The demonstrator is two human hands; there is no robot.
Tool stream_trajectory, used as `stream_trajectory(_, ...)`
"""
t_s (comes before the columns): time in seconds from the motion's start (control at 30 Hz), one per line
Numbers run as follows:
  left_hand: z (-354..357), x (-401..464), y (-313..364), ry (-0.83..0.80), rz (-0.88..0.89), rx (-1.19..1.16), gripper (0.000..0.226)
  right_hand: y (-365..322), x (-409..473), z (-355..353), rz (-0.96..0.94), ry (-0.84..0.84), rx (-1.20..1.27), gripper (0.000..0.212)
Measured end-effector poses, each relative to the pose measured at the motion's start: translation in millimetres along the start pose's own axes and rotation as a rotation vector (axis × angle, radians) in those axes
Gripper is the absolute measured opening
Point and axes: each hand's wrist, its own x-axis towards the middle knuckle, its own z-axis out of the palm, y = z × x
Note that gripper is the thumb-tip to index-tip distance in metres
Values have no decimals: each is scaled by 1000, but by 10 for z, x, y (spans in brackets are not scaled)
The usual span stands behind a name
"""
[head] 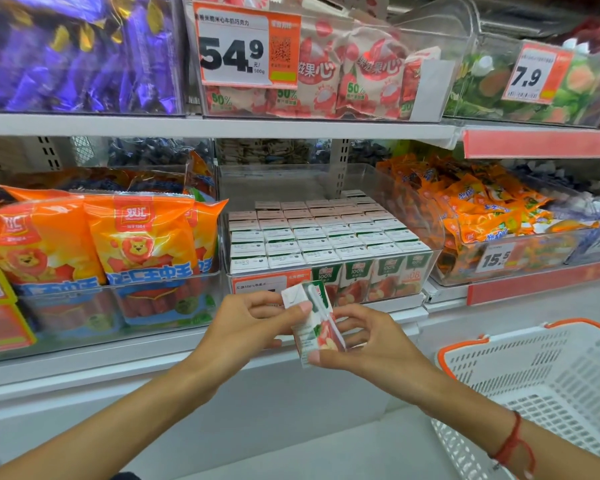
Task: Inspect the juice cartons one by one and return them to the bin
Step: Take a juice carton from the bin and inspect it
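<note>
A small juice carton (pixel 314 322), white and green with red fruit and a straw stuck along its side, is tilted in front of the shelf. My left hand (pixel 246 323) pinches its upper part with thumb and fingers. My right hand (pixel 368 344) grips its lower part, thumb on the bottom corner. Behind it stands a clear plastic bin (pixel 433 268) on the middle shelf, packed with several rows of identical cartons (pixel 326 237) standing upright.
A white basket with an orange rim (pixel 548 386) sits at lower right. Orange sausage bags (pixel 118 244) fill the bin to the left, orange candy packets (pixel 482 209) the bin to the right. Above are bins of purple sweets and pink packets with price tags.
</note>
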Motion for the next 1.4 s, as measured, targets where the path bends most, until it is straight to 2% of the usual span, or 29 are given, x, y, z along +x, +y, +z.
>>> stream_trajectory(0.1, 11, 5, -1, -1, -14, -11, 12, 39, -10, 70, -34, 19, -75, 56)
stream_trajectory(0.27, -122, 42, -23, -86, -95, -23, 18, -28, 51, -90, 145, -209, 164, 34)
stream_trajectory(0.37, -166, 47, -21, -147, -112, -61, 20, -79, 48, -100, 149, -340, 252, 30)
stream_trajectory(0.43, -173, 41, -17, -185, -119, -102, 20, -84, 44, -74, 128, -350, 260, 30)
stream_trajectory(0.5, -174, 33, -10, -191, -135, -147, 21, -84, 49, -57, 102, -296, 265, 32)
stream_trajectory(0.57, -156, 28, -17, -123, -138, -149, 20, -69, 52, -38, 83, -189, 271, 28)
stream_trajectory(0.63, -127, 27, -36, -11, -117, -73, 13, -49, 33, -7, 39, -76, 221, 24)
stream_trajectory(0.7, -91, 5, -16, 19, -102, -20, 14, -40, -15, 32, -41, 35, 119, 29)
stream_trajectory(0.77, -70, -11, 2, -32, -97, -16, 22, -13, -55, 65, -149, 177, -61, 36)
stream_trajectory(0.83, -33, -38, 21, -140, -95, -15, 15, -4, -89, 96, -273, 284, -260, 39)
stream_trajectory(0.93, 47, -49, -1, -154, -114, -36, 27, 19, -123, 178, -434, 318, -374, 40)
stream_trajectory(1.07, 53, -38, -33, -107, -151, -101, 29, 42, -121, 225, -447, 236, -327, 35)
stream_trajectory(1.23, -90, -2, -8, -209, -130, -163, 35, -62, 25, 11, -172, -29, 57, 13)
stream_trajectory(1.3, -129, 14, 6, -289, -119, -192, 39, -66, 63, -54, -89, -80, 84, 18)
stream_trajectory(1.4, -168, 41, -8, -377, -125, -264, 28, -73, 53, -79, -51, -184, 107, 29)
